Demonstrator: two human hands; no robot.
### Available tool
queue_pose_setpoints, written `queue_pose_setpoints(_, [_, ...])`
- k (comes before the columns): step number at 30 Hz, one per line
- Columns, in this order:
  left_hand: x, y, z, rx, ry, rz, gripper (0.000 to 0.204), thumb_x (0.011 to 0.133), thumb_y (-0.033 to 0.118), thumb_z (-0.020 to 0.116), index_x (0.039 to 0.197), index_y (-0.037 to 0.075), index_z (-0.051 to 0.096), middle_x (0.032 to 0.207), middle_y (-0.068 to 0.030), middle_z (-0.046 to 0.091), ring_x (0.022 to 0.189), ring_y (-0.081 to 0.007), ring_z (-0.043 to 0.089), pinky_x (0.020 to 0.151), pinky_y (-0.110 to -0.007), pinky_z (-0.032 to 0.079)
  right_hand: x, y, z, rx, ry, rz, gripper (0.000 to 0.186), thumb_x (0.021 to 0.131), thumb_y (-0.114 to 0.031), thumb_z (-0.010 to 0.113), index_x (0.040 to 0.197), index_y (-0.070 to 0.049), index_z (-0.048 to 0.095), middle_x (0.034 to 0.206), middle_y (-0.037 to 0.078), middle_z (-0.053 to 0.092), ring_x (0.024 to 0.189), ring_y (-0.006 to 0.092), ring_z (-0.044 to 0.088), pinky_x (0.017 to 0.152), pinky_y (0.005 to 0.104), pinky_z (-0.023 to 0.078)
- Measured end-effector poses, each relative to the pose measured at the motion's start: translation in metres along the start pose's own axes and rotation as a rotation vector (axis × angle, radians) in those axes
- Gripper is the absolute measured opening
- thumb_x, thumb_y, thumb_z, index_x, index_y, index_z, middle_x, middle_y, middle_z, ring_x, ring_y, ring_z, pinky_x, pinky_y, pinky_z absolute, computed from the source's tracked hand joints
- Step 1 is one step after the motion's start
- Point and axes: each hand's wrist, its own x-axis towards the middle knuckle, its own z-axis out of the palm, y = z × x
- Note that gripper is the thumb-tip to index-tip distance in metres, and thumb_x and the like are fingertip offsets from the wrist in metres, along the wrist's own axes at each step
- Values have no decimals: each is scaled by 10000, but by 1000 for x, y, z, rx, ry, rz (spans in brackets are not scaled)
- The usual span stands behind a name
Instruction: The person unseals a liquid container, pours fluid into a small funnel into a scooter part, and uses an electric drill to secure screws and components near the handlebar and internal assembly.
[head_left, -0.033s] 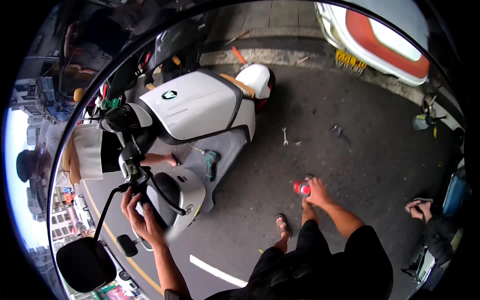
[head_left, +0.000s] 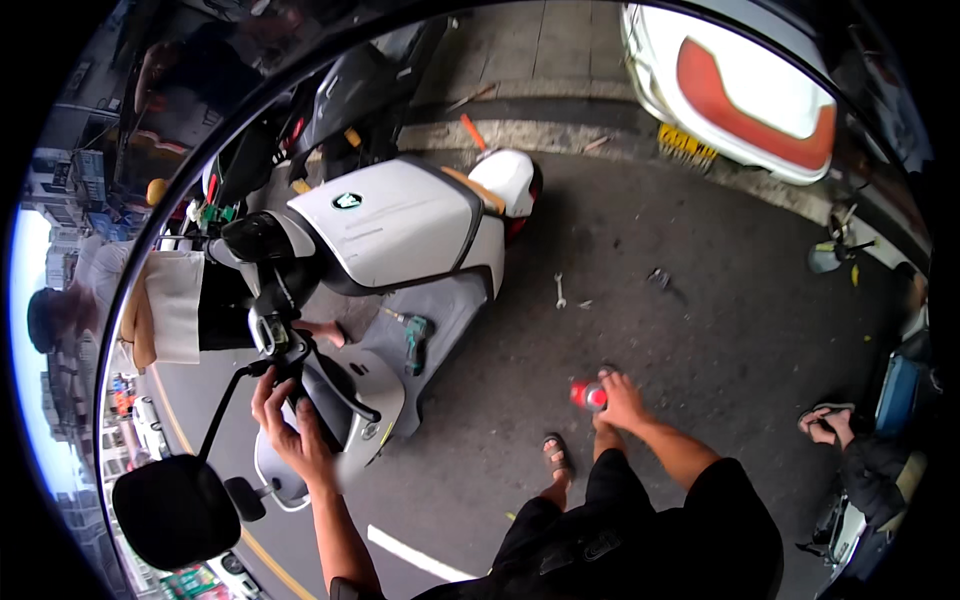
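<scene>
A white scooter (head_left: 400,215) stands in front of me, to the left. My left hand (head_left: 300,440) is at its handlebar, the fingers bent around the black handlebar grip (head_left: 312,425) beside the brake lever. Low in front of my legs, my right hand (head_left: 622,400) holds a red can (head_left: 588,395) with a silvery rim and a red spot at its end. Its exact kind is hard to make out. On the scooter's grey footboard lies a green and black cordless drill (head_left: 416,345) with a long bit.
A wrench (head_left: 560,290) and a small dark object (head_left: 659,277) lie on the asphalt. By the kerb rests an orange-handled tool (head_left: 473,132). A white and red scooter (head_left: 750,90) stands at the far right. One person (head_left: 170,305) is behind the scooter; another's sandalled foot (head_left: 828,424) is at right.
The whole view has shifted slightly, with the wrench and my right hand a little lower and farther left in it. Both hands keep the same hold.
</scene>
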Motion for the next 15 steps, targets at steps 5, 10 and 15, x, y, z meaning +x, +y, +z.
queue_pose_setpoints(5, [-8,-17,-23,-74,88,-27,215,874,85,626,1077,17,645,1331,-148,545,1221,-340,481,1034,-425,383,-77,-137,-112,10,53,-296,647,599,-321,786,1129,-23,563,1103,187,561,1103,376,539,945,486,431])
queue_pose_setpoints(10, [2,45,-27,-488,25,191,199,888,69,601,1063,-9,655,1110,-142,657,1048,-267,603,954,-364,445,-166,-188,-171,69,196,-221,762,594,-316,832,1216,-4,521,1182,178,533,1145,381,525,956,458,460])
queue_pose_setpoints(15, [38,240,-149,-1157,152,929,279,886,200,669,1013,-49,680,909,-132,724,873,-285,678,864,-386,510,-240,-184,-183,-2,308,-63,778,601,-333,841,1222,2,513,1182,168,535,1147,364,525,943,457,474])
